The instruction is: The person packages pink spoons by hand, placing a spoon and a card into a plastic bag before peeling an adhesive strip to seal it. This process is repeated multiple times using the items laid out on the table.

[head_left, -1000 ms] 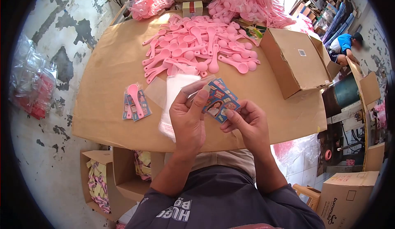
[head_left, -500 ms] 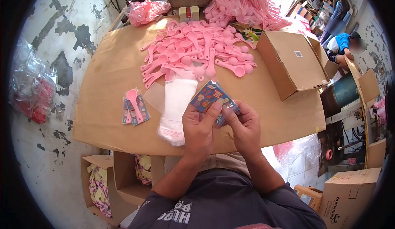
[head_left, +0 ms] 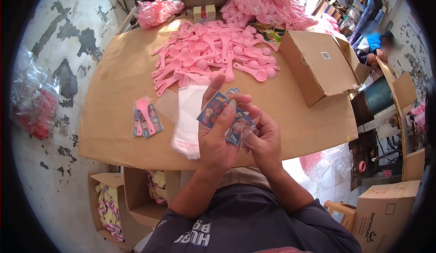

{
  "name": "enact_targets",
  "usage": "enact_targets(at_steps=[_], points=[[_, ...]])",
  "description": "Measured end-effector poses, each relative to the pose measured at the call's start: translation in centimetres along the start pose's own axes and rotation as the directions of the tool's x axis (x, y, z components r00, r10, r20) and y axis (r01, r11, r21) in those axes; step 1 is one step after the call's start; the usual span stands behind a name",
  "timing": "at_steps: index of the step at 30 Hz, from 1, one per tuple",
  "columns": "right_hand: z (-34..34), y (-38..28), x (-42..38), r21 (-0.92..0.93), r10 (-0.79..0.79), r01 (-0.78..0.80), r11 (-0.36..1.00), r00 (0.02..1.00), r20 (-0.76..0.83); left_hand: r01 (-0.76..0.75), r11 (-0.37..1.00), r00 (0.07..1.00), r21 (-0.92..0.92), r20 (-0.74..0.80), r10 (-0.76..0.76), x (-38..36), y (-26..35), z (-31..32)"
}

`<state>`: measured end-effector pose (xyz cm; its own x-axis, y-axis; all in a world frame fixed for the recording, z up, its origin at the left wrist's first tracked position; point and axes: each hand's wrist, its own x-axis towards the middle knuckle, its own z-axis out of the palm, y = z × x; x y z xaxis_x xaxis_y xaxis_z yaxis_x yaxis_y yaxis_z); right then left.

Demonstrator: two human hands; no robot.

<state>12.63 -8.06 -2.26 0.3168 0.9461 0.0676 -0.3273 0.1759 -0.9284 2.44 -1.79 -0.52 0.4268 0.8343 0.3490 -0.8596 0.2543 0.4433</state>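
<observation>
The left hand (head_left: 217,137) grips a printed card (head_left: 213,110) between thumb and fingers, above the near edge of the table (head_left: 113,85). The right hand (head_left: 263,139) is closed on a clear bag (head_left: 240,128) that touches the card's lower end. A stack of clear bags (head_left: 188,116) lies just left of the hands. Loose pink spoons (head_left: 213,48) cover the far side. A packed spoon (head_left: 145,116) lies to the left.

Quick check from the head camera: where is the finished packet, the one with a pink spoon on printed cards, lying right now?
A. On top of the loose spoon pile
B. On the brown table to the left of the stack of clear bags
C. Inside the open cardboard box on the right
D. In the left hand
B: the finished packet lies flat on the brown table, left of the stack of clear bags, apart from both hands.
</observation>
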Motion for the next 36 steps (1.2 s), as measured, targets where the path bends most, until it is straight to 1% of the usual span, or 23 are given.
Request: enact_targets(at_steps=[2, 3, 5, 6, 8, 9, 10, 12, 16, 17, 18, 19, 20, 21, 22, 24, 25, 26, 28, 32, 34, 35, 36], points=[[-0.2, 0.2, 0.1, -0.027, 0.008, -0.008, 1.000, 1.000, -0.007, 0.000, 0.997, 0.998, 0.072, -0.057, 0.004, -0.1, -0.1, 0.3], [0.0, 0.3, 0.2, 0.002, -0.028, 0.028, 1.000, 1.000, -0.010, 0.009, 0.998, 0.999, 0.062, -0.049, -0.006, 0.0, -0.1, 0.4], [0.3, 0.5, 0.3, 0.037, -0.129, 0.129, 0.991, 0.992, 0.003, -0.020, 0.996, 0.994, 0.086, -0.104, 0.029, 0.1, -0.1, 0.6], [0.3, 0.4, 0.3, 0.031, -0.137, 0.137, 0.990, 0.991, -0.008, -0.012, 0.997, 0.995, 0.078, -0.095, 0.019, 0.2, 0.1, 0.4], [0.2, 0.0, 0.3, -0.041, -0.110, 0.113, 0.993, 0.991, 0.076, -0.046, 0.996, 0.990, 0.081, -0.131, 0.056, 0.3, 0.3, 0.1], [-0.3, -0.2, 0.3, -0.038, 0.001, 0.003, 0.999, 0.995, 0.103, -0.050, 0.996, 0.993, 0.073, -0.108, 0.058, 0.3, 0.2, 0.4], [-0.5, 0.3, 0.5, -0.040, -0.006, 0.010, 0.999, 0.996, 0.092, -0.042, 0.997, 0.994, 0.068, -0.100, 0.048, 0.2, 0.0, 0.4], [-0.8, 1.5, 1.0, 0.107, -0.039, 0.027, 0.994, 0.993, 0.110, -0.050, 0.992, 0.994, 0.117, -0.093, 0.062, -0.1, -0.6, 0.4], [-0.2, 1.2, 0.6, 0.063, -0.067, 0.064, 0.996, 0.996, 0.053, -0.047, 0.992, 0.994, 0.121, -0.089, 0.058, -0.1, -0.5, 0.5], [0.2, 0.5, 0.2, -0.112, -0.152, 0.148, 0.983, 0.988, -0.022, -0.032, 0.991, 0.993, 0.130, -0.105, 0.045, 0.0, -0.3, 0.5], [0.5, 0.0, 0.0, -0.289, -0.245, 0.213, 0.933, 0.967, -0.077, -0.019, 0.990, 0.992, 0.138, -0.123, 0.036, 0.1, -0.1, 0.5], [0.4, -0.1, 0.0, -0.286, -0.239, 0.210, 0.935, 0.969, -0.071, -0.023, 0.990, 0.991, 0.141, -0.130, 0.042, 0.2, 0.1, 0.1], [0.1, -0.4, 0.2, -0.492, -0.469, 0.422, 0.761, 0.883, 0.032, -0.019, 0.988, 0.978, 0.150, -0.201, 0.050, 0.3, 0.3, -0.4], [-0.1, -0.6, 0.3, -0.640, -0.643, 0.586, 0.497, 0.744, 0.181, -0.014, 0.988, 0.961, 0.156, -0.270, 0.056, 0.4, 0.4, -0.9], [-0.4, -0.6, 0.3, -0.641, -0.643, 0.587, 0.495, 0.743, 0.184, -0.016, 0.988, 0.961, 0.155, -0.270, 0.058, 0.5, 0.7, -1.2], [-1.0, -0.6, 0.3, -0.598, -0.652, 0.753, 0.274, 0.603, 0.460, -0.008, 0.999, 0.931, 0.050, -0.363, 0.025, 0.9, 1.3, -1.8], [-0.9, -0.9, 0.0, -0.597, -0.605, 0.737, 0.319, 0.643, 0.470, -0.019, 0.999, 0.907, 0.029, -0.420, 0.029, 1.0, 1.9, -1.5], [-0.9, -1.2, 0.0, -0.596, -0.606, 0.739, 0.315, 0.640, 0.473, -0.022, 0.999, 0.908, 0.028, -0.417, 0.031, 1.0, 2.3, -2.0], [-1.0, -1.5, 0.0, -0.560, -0.607, 0.743, 0.366, 0.647, 0.462, -0.098, 0.994, 0.910, -0.043, -0.408, 0.072, 1.0, 3.2, -2.9], [-1.4, -2.8, 0.9, -0.497, -0.605, 0.776, 0.388, 0.622, 0.498, -0.120, 0.992, 0.917, -0.043, -0.388, 0.094, 0.6, 4.6, -3.7], [-2.1, -4.5, 0.9, -0.490, -0.564, 0.667, 0.561, 0.741, 0.365, -0.153, 0.986, 0.915, -0.066, -0.388, 0.116, 0.6, 5.1, -3.8], [-2.9, -5.4, 1.3, -0.576, -0.533, 0.609, 0.545, 0.782, 0.323, -0.187, 0.978, 0.912, -0.088, -0.386, 0.139, 0.5, 5.3, -3.8], [-3.4, -6.3, 2.2, -0.576, -0.534, 0.612, 0.543, 0.780, 0.326, -0.189, 0.978, 0.912, -0.089, -0.384, 0.142, 0.5, 5.4, -3.8]])
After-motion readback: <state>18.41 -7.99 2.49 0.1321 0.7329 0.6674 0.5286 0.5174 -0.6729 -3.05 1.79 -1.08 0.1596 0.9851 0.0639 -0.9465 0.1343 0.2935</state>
